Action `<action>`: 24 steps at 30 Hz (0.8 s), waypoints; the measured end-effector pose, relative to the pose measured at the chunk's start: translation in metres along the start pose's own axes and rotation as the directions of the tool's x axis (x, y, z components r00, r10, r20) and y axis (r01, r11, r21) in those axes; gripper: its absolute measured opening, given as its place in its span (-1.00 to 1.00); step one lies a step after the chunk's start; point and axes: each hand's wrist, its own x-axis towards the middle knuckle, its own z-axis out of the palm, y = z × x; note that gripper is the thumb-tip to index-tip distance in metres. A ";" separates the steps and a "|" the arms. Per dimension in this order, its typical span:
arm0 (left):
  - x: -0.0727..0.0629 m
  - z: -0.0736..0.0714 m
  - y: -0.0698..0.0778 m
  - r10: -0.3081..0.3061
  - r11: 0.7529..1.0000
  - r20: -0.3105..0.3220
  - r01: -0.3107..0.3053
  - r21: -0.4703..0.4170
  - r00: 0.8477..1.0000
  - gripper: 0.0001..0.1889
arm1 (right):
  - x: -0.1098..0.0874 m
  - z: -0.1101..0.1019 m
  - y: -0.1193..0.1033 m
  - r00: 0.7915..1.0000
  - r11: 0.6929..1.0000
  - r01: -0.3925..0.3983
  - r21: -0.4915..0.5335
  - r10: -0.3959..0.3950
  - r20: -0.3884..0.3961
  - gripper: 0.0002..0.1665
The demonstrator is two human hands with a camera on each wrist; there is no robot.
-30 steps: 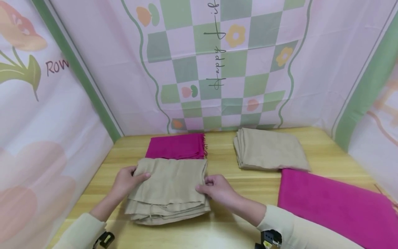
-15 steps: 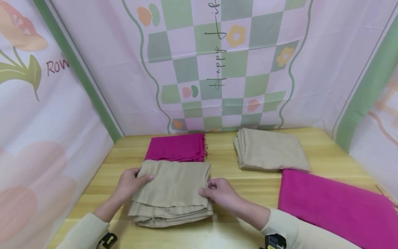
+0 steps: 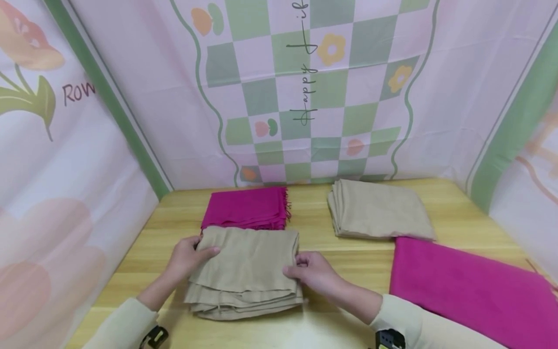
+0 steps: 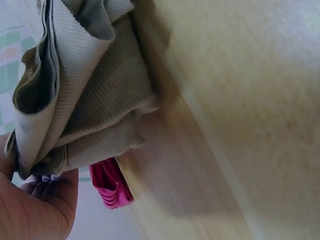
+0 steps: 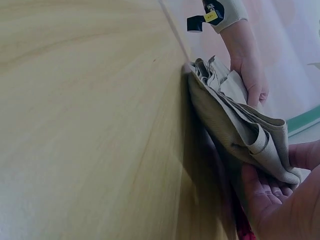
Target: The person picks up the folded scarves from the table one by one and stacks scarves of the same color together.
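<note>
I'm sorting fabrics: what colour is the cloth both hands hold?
Beige; the cloth shows best in the head view.

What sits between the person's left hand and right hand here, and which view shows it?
A folded beige cloth; the left hand and right hand grip opposite sides of it, as the head view shows.

Under the held beige cloth (image 3: 248, 261), most fingers of the left hand (image 3: 187, 257) are hidden in the head view; fingertips of the right hand (image 3: 316, 272) are likewise lost. Beyond the left hand, the fringed magenta cloth (image 3: 244, 208) is partly covered. Right of the right hand, the larger magenta cloth (image 3: 471, 291) is cut off (as is the lettering (image 3: 308, 71) beyond both hands).
</note>
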 end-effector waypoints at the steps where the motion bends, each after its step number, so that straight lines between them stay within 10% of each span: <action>1: 0.000 0.001 0.000 -0.002 1.000 0.002 0.002 0.000 1.000 -0.52 | 0.000 -0.001 0.001 1.000 1.000 -0.001 -0.003 0.001 0.001 -0.78; 24: -0.004 0.004 -0.008 -0.057 0.998 0.078 0.059 -0.028 0.995 -0.70 | 0.004 -0.009 0.011 0.999 0.996 -0.031 -0.086 0.032 0.009 -0.81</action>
